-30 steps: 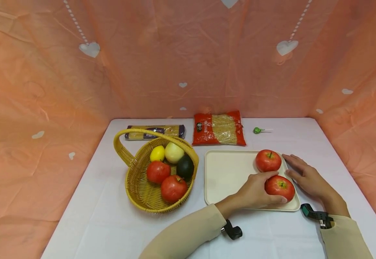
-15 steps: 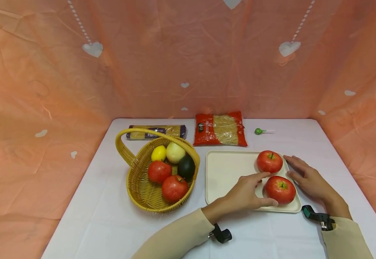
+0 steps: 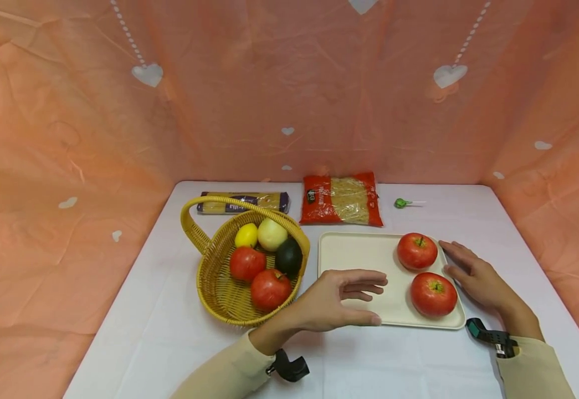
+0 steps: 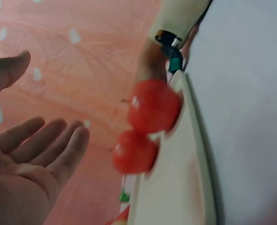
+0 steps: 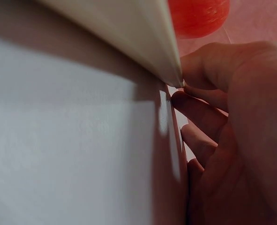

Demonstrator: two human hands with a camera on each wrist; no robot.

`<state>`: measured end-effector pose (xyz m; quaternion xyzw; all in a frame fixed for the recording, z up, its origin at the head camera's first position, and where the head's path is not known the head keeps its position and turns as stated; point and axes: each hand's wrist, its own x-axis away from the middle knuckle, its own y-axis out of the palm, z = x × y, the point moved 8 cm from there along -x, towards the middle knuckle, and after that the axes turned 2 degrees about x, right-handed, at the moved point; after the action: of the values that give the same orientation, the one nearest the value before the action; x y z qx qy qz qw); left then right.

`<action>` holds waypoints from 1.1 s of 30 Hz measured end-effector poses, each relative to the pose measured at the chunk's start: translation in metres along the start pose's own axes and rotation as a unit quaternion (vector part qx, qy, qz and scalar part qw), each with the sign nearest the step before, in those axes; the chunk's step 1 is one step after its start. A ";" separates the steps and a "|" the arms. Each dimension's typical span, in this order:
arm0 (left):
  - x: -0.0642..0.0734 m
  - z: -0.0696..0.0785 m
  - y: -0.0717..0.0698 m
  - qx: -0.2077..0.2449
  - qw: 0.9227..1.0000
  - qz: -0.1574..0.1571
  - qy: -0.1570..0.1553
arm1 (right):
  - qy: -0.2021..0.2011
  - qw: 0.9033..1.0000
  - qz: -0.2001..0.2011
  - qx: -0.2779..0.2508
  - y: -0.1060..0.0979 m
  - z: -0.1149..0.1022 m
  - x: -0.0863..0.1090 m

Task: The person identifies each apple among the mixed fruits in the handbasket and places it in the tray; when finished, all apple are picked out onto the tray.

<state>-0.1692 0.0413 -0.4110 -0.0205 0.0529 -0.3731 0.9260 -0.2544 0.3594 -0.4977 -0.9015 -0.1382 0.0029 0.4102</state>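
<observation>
Two red apples, the far apple (image 3: 416, 251) and the near apple (image 3: 433, 295), sit on the right half of a cream tray (image 3: 354, 255). My left hand (image 3: 339, 299) hovers over the tray's near left part, holding nothing, with thumb and fingers spread apart. In the left wrist view the palm of that left hand (image 4: 30, 164) is bare and both apples stand apart from it. At the tray's right side, my right hand (image 3: 478, 282) rests with its fingers lying along the edge. The right wrist view shows its thumb (image 5: 208, 65) touching the tray's rim (image 5: 161, 51).
A yellow wicker basket (image 3: 219, 302) stands left of the tray, holding a lemon (image 3: 246, 236), a pale round fruit (image 3: 272, 235), a dark green avocado-like fruit (image 3: 288, 256) and two red fruits (image 3: 271, 290). Behind lie a spaghetti pack (image 3: 249, 202), a red noodle bag (image 3: 341, 199) and a green lollipop (image 3: 401, 203).
My left hand has let go of the near apple and drawn back left, toward the basket. The apple stays on the tray. My right hand has kept its place at the edge.
</observation>
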 end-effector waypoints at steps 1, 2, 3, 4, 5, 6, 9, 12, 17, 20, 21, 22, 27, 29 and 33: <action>0.006 0.003 -0.005 0.005 1.000 -0.002 0.000 | 0.000 1.000 0.001 -0.001 0.000 -0.001 0.000; 0.013 0.005 -0.009 0.010 1.000 -0.003 0.000 | 0.000 1.000 0.000 -0.003 0.000 -0.001 0.000; 0.019 0.007 -0.014 0.015 1.000 -0.002 -0.001 | 0.000 1.000 0.001 -0.003 0.000 -0.001 0.000; 0.026 0.010 -0.019 0.015 1.000 -0.001 0.000 | 0.001 1.000 0.000 -0.004 0.000 -0.001 0.001; 0.033 0.012 -0.025 0.014 1.000 0.001 0.002 | 0.000 1.000 0.000 -0.005 0.000 -0.001 0.001; 0.039 0.014 -0.030 0.011 1.000 0.004 0.001 | 0.001 1.000 -0.002 -0.007 0.000 -0.002 0.001; 0.059 0.019 -0.048 -0.004 1.000 0.016 0.002 | 0.002 1.000 -0.003 -0.007 0.000 -0.003 0.001; 0.077 0.018 -0.068 -0.016 0.999 0.032 -0.007 | 0.003 1.000 -0.002 -0.004 0.000 -0.003 0.001; 0.105 0.010 -0.098 -0.036 0.997 0.064 -0.032 | 0.005 1.000 -0.002 0.002 0.000 0.000 0.001; 0.119 0.006 -0.113 -0.050 0.994 0.093 -0.043 | 0.007 1.000 -0.004 0.005 0.001 0.000 0.001; 0.123 0.005 -0.118 -0.058 0.992 0.105 -0.045 | 0.007 1.000 -0.004 0.006 0.000 0.000 0.001; 0.126 0.005 -0.122 -0.068 0.989 0.120 -0.045 | 0.008 1.000 -0.004 0.006 0.000 0.000 0.001; 0.138 0.004 -0.142 -0.137 0.970 0.193 -0.060 | 0.012 1.000 -0.004 0.007 -0.001 -0.001 0.001; 0.141 0.002 -0.147 -0.181 0.958 0.208 -0.079 | 0.009 1.000 -0.003 0.005 0.000 -0.001 0.001; 0.142 0.000 -0.150 -0.284 0.928 0.214 -0.114 | 0.005 1.000 -0.004 0.003 0.001 -0.002 0.000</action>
<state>-0.1705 -0.1652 -0.4109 -0.3132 0.0538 -0.1306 0.9391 -0.2537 0.3574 -0.4969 -0.8997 -0.1397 -0.0029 0.4136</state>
